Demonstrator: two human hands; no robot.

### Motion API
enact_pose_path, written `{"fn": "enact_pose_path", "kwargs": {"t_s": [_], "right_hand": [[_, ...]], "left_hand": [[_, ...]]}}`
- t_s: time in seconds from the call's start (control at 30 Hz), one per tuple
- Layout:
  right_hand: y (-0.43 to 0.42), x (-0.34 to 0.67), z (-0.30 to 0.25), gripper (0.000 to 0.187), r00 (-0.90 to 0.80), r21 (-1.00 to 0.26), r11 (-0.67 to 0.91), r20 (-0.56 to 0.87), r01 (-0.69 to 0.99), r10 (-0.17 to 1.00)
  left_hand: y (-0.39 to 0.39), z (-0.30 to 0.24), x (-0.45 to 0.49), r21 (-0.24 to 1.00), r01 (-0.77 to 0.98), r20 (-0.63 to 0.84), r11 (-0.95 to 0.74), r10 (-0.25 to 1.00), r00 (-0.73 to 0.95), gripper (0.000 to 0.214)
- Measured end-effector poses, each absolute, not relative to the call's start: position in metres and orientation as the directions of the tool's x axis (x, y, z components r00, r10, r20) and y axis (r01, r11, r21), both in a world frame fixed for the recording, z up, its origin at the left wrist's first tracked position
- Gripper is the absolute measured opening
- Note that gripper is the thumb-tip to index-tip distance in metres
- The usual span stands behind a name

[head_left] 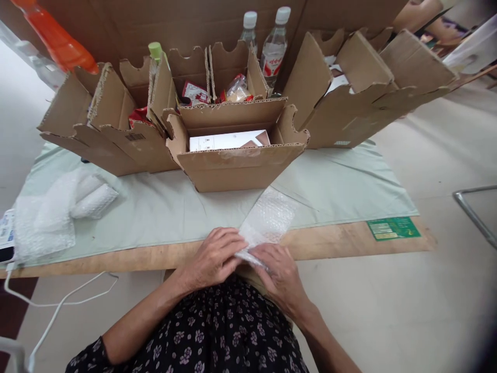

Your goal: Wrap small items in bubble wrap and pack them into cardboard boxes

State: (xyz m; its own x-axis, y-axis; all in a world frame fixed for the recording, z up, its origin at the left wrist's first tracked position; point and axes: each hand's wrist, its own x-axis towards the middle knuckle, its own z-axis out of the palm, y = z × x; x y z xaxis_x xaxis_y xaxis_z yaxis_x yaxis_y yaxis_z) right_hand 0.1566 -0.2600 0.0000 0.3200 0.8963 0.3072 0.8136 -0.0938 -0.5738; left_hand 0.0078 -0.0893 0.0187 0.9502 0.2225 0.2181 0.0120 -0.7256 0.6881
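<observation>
One bubble wrap sheet point(268, 216) lies on the desk point(330, 241) just in front of the open cardboard box point(236, 168), its near end reaching the desk's front edge. Both hands meet on that end: the left hand point(215, 257) lies over it with fingers point(233, 239) bent down onto the wrap, and the right hand point(278, 274) has its fingers point(259, 255) closed on the edge beside them. Whether anything sits inside the fold cannot be told. Inside the cardboard box lies one white carton point(227, 141). Behind the box stand two clear bottles point(274, 46) with white caps, and far to its left one orange bottle point(58, 40). To the box's left, on the green cloth point(341, 186), sits one loose heap of bubble wrap point(54, 212). One green label point(393, 228) is stuck to the desk well to the box's right.
</observation>
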Motion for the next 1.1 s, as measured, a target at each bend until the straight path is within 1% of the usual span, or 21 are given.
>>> {"fn": "enact_pose_path", "kwargs": {"t_s": [0.07,0.1,0.17,0.23,0.3,0.37,0.47,0.5,0.57,0.6,0.67,0.7,0.73,0.8,0.83,0.9,1.0,1.1], "right_hand": [[-0.254,0.163,0.002,0.017,0.346,-0.613,-0.079,0.33,0.786,0.878],[-0.253,0.165,0.003,0.02,0.384,-0.616,-0.092,0.36,0.782,0.85],[-0.255,0.167,0.003,0.029,0.46,-0.579,-0.142,0.45,0.803,0.766],[-0.261,0.166,0.004,0.034,0.474,-0.498,-0.189,0.544,0.847,0.692],[-0.267,0.162,0.003,0.031,0.444,-0.424,-0.213,0.58,0.88,0.683],[-0.271,0.158,0.002,0.027,0.409,-0.385,-0.213,0.55,0.898,0.728],[-0.271,0.154,-0.005,0.026,0.382,-0.372,-0.217,0.46,0.903,0.802],[-0.27,0.154,-0.008,0.026,0.381,-0.369,-0.224,0.435,0.902,0.816],[-0.268,0.157,-0.012,0.023,0.384,-0.373,-0.231,0.414,0.899,0.825],[-0.267,0.159,-0.014,0.021,0.385,-0.383,-0.225,0.417,0.896,0.823],[-0.266,0.165,-0.015,0.021,0.399,-0.438,-0.199,0.433,0.877,0.808],[-0.266,0.167,-0.014,0.022,0.414,-0.48,-0.18,0.44,0.858,0.797],[-0.266,0.17,-0.014,0.023,0.433,-0.528,-0.163,0.44,0.833,0.787],[-0.264,0.174,-0.011,0.025,0.468,-0.622,-0.133,0.414,0.772,0.781],[-0.263,0.175,-0.01,0.025,0.477,-0.66,-0.121,0.392,0.742,0.787],[-0.26,0.179,-0.009,0.023,0.474,-0.707,-0.108,0.344,0.699,0.811],[-0.256,0.186,-0.009,0.022,0.466,-0.721,-0.132,0.286,0.68,0.837],[-0.253,0.193,-0.01,0.023,0.461,-0.717,-0.16,0.246,0.678,0.853]], "left_hand": [[-0.091,0.013,0.011,0.718,0.08,0.217,-0.691,0.331,0.918,0.029],[-0.092,0.011,0.014,0.735,0.125,0.201,-0.667,0.39,0.898,0.027],[-0.093,0.009,0.02,0.758,0.204,0.153,-0.62,0.473,0.868,0.023],[-0.092,0.01,0.026,0.766,0.25,0.106,-0.593,0.5,0.86,0.022],[-0.091,0.011,0.032,0.756,0.257,0.079,-0.602,0.474,0.877,0.022],[-0.089,0.01,0.039,0.73,0.244,0.058,-0.639,0.414,0.908,0.022],[-0.087,0.006,0.049,0.678,0.222,0.014,-0.701,0.314,0.949,0.021],[-0.086,0.005,0.052,0.663,0.224,-0.002,-0.715,0.297,0.955,0.021],[-0.086,0.004,0.054,0.654,0.228,0.01,-0.721,0.31,0.951,0.026],[-0.086,0.005,0.053,0.663,0.214,0.049,-0.717,0.327,0.944,0.031],[-0.086,0.007,0.048,0.681,0.136,0.175,-0.719,0.34,0.924,0.047],[-0.086,0.008,0.044,0.678,0.081,0.24,-0.73,0.325,0.915,0.053],[-0.086,0.01,0.04,0.666,0.028,0.294,-0.746,0.296,0.909,0.055],[-0.086,0.011,0.035,0.638,-0.026,0.349,-0.769,0.258,0.901,0.047],[-0.086,0.011,0.034,0.636,-0.028,0.36,-0.771,0.264,0.895,0.041],[-0.087,0.01,0.035,0.653,-0.001,0.367,-0.758,0.316,0.875,0.028],[-0.087,0.007,0.043,0.69,0.041,0.363,-0.723,0.394,0.845,0.013],[-0.085,0.006,0.052,0.735,0.048,0.337,-0.676,0.426,0.84,0.009]]}}
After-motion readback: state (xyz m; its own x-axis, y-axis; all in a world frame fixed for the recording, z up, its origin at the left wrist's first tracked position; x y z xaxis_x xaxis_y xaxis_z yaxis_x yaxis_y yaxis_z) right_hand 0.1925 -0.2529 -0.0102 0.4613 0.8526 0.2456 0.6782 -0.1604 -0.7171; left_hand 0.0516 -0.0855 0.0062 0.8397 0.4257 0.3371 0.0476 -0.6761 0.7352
